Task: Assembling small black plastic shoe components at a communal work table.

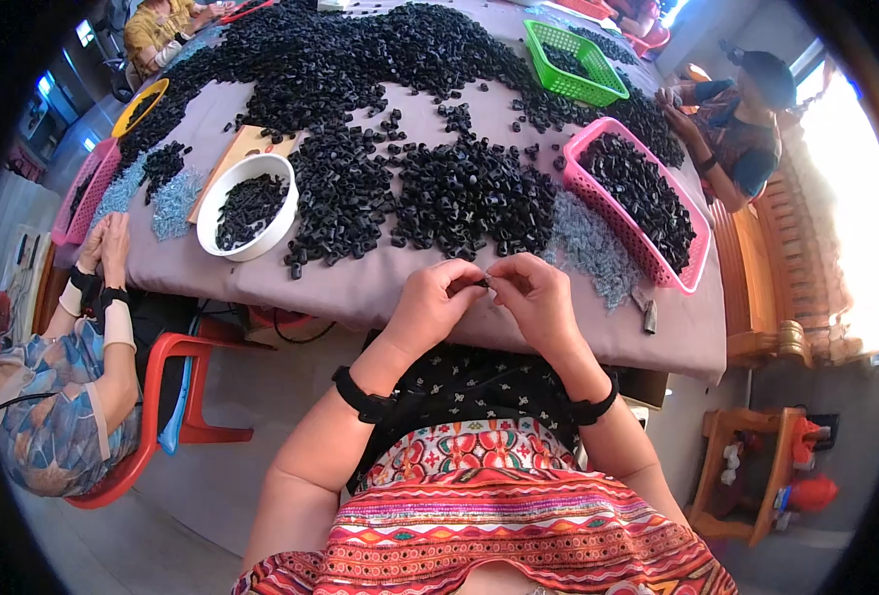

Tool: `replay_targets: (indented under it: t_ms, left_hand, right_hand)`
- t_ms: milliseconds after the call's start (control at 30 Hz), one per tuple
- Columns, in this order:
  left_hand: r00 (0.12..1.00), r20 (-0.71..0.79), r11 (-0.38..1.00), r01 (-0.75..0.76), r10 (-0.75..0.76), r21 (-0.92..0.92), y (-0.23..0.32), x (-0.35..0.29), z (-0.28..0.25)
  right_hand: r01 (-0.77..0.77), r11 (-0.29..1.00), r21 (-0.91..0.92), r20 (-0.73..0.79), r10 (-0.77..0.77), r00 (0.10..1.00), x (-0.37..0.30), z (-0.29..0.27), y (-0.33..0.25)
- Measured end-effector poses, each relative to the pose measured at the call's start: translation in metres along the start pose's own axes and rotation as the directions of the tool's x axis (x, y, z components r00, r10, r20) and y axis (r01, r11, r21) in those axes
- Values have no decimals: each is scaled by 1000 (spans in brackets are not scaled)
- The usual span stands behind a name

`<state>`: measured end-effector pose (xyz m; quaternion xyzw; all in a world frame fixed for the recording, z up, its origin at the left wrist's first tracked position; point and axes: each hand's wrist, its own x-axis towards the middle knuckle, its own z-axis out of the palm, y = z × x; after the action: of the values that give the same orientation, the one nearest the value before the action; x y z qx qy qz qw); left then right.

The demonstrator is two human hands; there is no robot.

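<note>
My left hand (439, 302) and my right hand (532, 298) meet over the near edge of the table, fingertips pinched together. Between them is a small dark piece (483, 283), mostly covered by the fingers; its exact kind does not show. Just beyond my hands lies a heap of small black plastic parts (474, 198). To the right of that heap is a pile of small clear bluish pieces (593, 243). A pink basket (698, 260) filled with black parts stands beyond the clear pile.
A white round bowl (251, 246) of thin black pieces stands left, beside a wooden board (229, 164). A green basket (576, 89) and a large black heap (390, 50) lie farther back. Other people sit at left, far left and right. A red chair (193, 387) is at left.
</note>
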<state>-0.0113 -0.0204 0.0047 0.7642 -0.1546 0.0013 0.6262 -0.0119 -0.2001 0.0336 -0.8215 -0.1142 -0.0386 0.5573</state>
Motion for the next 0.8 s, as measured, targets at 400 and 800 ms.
replay_targets:
  t_ms: [400,800]
  left_hand:
    - [988,23,932,154,-156,-328,-5,7,-7]
    - [988,54,922,157,-147,-353,-6,8,-9]
  right_hand:
    - [224,950,-217,134,-199,971,3,-4,-25]
    - [227,951,-210,136,-201,970,-4,-5,-23]
